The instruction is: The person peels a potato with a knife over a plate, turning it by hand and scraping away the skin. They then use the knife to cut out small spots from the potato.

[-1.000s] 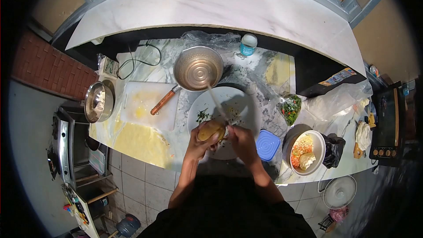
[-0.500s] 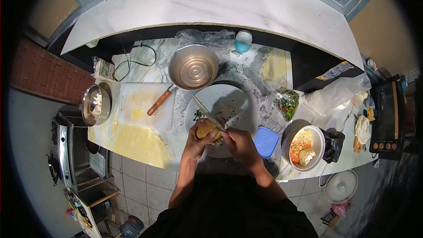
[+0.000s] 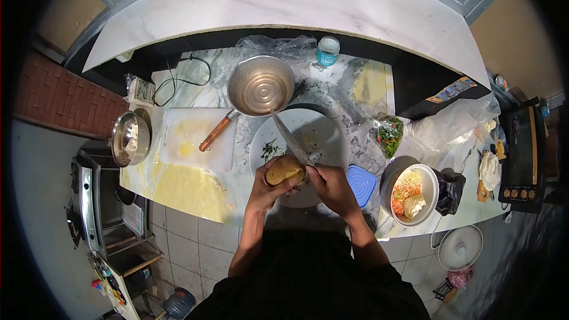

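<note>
My left hand [image 3: 265, 192] is wrapped round a potato [image 3: 281, 171], which has brown skin and a pale yellow peeled patch on its right side. In my right hand [image 3: 333, 189] is a knife [image 3: 290, 138], its long blade pointing up and left, with the lower part beside the potato. The handle is hidden in my fingers. Both hands are over the near part of a large white plate [image 3: 332, 133], where dark green bits and small scraps lie. The blade's tip reaches close to the rim of a metal saucepan [image 3: 261, 86] with a wooden handle.
A white cutting board [image 3: 178, 136] and a metal bowl [image 3: 131, 145] are on the left. To the right are a blue lid [image 3: 361, 185], a bag of chilies [image 3: 388, 136] and a white bowl [image 3: 431, 210] of chopped vegetables. A blue-labelled jar [image 3: 328, 51] stands behind.
The potato has turned in my left hand, showing more brown skin and the peeled patch. The knife and my right hand have shifted slightly right, with the blade raised up the plate.
</note>
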{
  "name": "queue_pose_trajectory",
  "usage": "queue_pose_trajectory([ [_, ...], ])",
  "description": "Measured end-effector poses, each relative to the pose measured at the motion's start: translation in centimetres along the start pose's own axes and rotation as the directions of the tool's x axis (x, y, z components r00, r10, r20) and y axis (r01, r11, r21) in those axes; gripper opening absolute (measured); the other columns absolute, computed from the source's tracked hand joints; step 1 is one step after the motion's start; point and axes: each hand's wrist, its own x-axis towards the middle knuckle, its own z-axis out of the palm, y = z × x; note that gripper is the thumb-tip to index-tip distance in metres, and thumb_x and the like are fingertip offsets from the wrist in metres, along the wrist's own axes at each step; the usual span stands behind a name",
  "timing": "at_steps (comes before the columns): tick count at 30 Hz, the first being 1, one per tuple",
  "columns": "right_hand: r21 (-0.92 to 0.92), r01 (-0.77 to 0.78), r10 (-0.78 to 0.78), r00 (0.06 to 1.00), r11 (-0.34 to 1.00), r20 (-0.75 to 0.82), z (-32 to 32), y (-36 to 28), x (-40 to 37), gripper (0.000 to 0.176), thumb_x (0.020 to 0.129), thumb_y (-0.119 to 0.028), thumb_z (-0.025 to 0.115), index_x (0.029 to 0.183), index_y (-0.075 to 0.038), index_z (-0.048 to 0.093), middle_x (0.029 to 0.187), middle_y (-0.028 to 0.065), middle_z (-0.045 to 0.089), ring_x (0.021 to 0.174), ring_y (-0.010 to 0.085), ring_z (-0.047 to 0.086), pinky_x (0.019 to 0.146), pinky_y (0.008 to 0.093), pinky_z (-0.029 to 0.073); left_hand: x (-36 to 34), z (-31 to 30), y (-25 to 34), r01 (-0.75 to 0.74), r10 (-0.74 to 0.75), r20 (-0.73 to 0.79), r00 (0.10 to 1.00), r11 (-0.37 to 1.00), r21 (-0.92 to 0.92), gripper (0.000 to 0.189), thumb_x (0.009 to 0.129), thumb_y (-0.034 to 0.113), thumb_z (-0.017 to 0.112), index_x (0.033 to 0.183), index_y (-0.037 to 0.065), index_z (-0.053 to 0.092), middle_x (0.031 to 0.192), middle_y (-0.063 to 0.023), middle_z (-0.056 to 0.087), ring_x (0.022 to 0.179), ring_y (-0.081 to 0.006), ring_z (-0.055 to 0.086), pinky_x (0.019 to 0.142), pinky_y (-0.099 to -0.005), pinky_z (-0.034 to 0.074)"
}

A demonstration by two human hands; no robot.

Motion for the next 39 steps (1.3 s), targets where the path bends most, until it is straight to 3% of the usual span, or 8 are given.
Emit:
queue_pose_trajectory([
  [20,0.134,0.014,-0.029,0.993,0.991,0.112,0.3,0.3,0.1,0.024,0.094,-0.013,0.057,0.08,0.006,0.058,0.063,0.0219,0.053,0.054,0.0372,0.049,0.053,0.0407,0.037,0.2,0.0,-1.0,-0.074,0.078,-0.05,0.996,0.994,0.074,0.046,0.067,0.003,0.083,0.1,0.005,0.051,0.085,-0.006,0.065,0.066,-0.0104,0.064,0.049,-0.02,0.048],
  [23,0.088,0.042,-0.054,0.989,0.995,0.135,0.1,1.4,0.5,0.024,0.095,-0.013,0.057,0.081,0.006,0.058,0.063,0.022,0.054,0.054,0.0364,0.051,0.054,0.0406,0.038,-0.1,-0.6,-0.9,-0.029,0.032,-0.032,0.999,0.997,0.072,0.045,0.066,0.001,0.082,0.1,0.004,0.053,0.087,-0.0064,0.065,0.071,-0.011,0.064,0.055,-0.0215,0.051],
  [25,0.001,0.078,-0.078,0.997,0.997,-0.014,0.4,4.1,1.1,0.025,0.095,-0.015,0.055,0.08,0.005,0.06,0.066,0.0227,0.056,0.059,0.0386,0.055,0.057,0.0395,0.041,-0.5,-0.3,-0.2,-0.072,0.07,0.104,0.992,0.997,0.018,0.047,0.065,0.002,0.082,0.103,0.002,0.054,0.093,-0.0071,0.065,0.08,-0.0125,0.064,0.066,-0.0238,0.053],
  [28,-0.014,0.072,-0.073,0.997,0.997,-0.029,0.0,3.4,0.4,0.027,0.095,-0.015,0.056,0.078,0.005,0.059,0.064,0.0226,0.055,0.058,0.0395,0.053,0.055,0.0395,0.04,0.1,-0.3,-0.6,-0.137,0.135,0.032,0.99,0.989,0.064,0.051,0.064,0.005,0.083,0.107,0.0,0.056,0.099,-0.0076,0.065,0.089,-0.0138,0.063,0.077,-0.0258,0.053],
  [31,-0.015,-0.026,0.026,1.0,1.0,0.002,-0.4,2.3,0.7,0.027,0.095,-0.015,0.056,0.076,0.004,0.057,0.063,0.0225,0.053,0.056,0.0395,0.051,0.053,0.0397,0.039,0.1,0.3,0.4,-0.023,0.023,-0.015,1.0,0.999,0.038,0.053,0.064,0.006,0.084,0.108,-0.001,0.056,0.103,-0.008,0.064,0.093,-0.0145,0.063,0.08,-0.0259,0.053],
  [35,0.03,-0.001,-0.001,0.998,1.0,0.065,-0.6,0.8,0.4,0.028,0.094,-0.014,0.057,0.074,0.004,0.055,0.062,0.0225,0.053,0.056,0.0398,0.05,0.052,0.0398,0.038,-0.1,0.3,0.1,-0.096,0.098,-0.04,0.994,0.994,0.056,0.055,0.064,0.006,0.085,0.109,-0.001,0.053,0.103,-0.0091,0.064,0.092,-0.0142,0.063,0.08,-0.0259,0.053],
  [37,0.072,0.082,-0.087,0.994,0.994,0.067,-0.6,0.2,0.2,0.028,0.094,-0.012,0.058,0.072,0.005,0.052,0.058,0.0183,0.047,0.049,0.0293,0.039,0.051,0.0377,0.034,0.1,-0.5,-0.4,-0.053,0.053,-0.016,0.998,0.997,-0.048,0.057,0.067,0.006,0.084,0.111,-0.001,0.05,0.103,-0.0098,0.064,0.092,-0.0138,0.063,0.081,-0.0258,0.052],
  [39,0.073,0.08,-0.085,0.994,0.994,0.067,-0.6,-0.2,0.3,0.029,0.094,-0.012,0.059,0.072,0.005,0.052,0.059,0.0189,0.048,0.05,0.0313,0.041,0.051,0.0383,0.034,0.3,-0.2,-0.6,-0.098,0.098,-0.004,0.995,0.995,0.027,0.057,0.068,0.006,0.084,0.112,0.0,0.048,0.102,-0.0097,0.064,0.091,-0.0136,0.063,0.081,-0.0258,0.052],
])
